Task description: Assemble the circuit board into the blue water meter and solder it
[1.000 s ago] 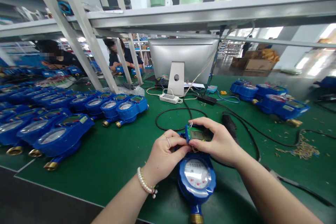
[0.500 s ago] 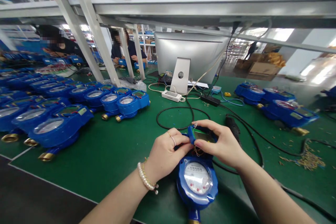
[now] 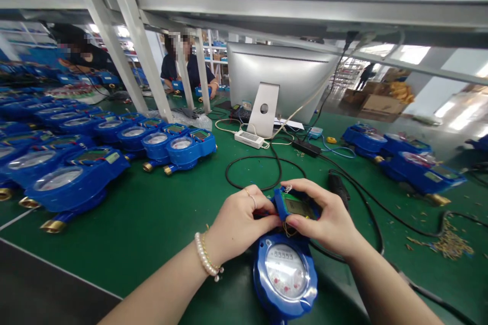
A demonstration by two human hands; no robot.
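Note:
A blue water meter (image 3: pixel 285 271) with a round clear dial lies face up in front of me. At its far end, my right hand (image 3: pixel 326 213) grips a display module (image 3: pixel 299 207), a green board with a grey screen in a blue frame, between thumb and fingers. The module is tilted over the meter's housing. My left hand (image 3: pixel 247 221) is closed at the module's left side, thumb and forefinger pinched around thin wires (image 3: pixel 271 213), mostly hidden by the fingers. A thin yellowish wire loop (image 3: pixel 290 229) hangs below the module.
Rows of blue meters (image 3: pixel 76 172) fill the left; several more meters (image 3: pixel 421 167) stand right. A monitor (image 3: pixel 278 81), white adapter (image 3: pixel 249 138) and black cables (image 3: pixel 362 198) lie ahead. Wire scraps (image 3: pixel 452 241) are at right. A shelf (image 3: pixel 305 2) runs overhead; two people sit across.
The display module has tilted so its screen shows more. My left hand stays pinched beside it, and the view has shifted slightly.

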